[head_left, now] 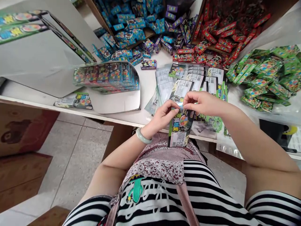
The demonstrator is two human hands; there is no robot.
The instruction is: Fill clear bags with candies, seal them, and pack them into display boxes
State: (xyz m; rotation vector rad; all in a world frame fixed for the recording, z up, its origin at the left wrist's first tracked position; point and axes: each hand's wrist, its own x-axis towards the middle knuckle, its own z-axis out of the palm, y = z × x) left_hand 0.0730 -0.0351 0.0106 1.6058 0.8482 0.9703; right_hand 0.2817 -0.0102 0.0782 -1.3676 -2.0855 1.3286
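At the table's front edge, a flat black-and-green printed candy packet (180, 127) hangs over my lap. Its upper edge is pinched by my left hand (164, 114), which is closed and wears a pale bangle on the wrist. Close beside it, my right hand (202, 103) is closed too, thumb and fingertips pinching the same edge. What lies right between the fingertips is too small to make out. Beyond my hands, more flat printed packets (196, 77) lie overlapping, with clear plastic sleeves (164, 78) to their left.
Small blue boxes (131, 34), purple boxes (166, 45) and red boxes (225, 37) spill from cartons at the back. Green boxes (268, 73) are heaped at the right. On the left stands an open display box (117, 102) holding rows of small boxes.
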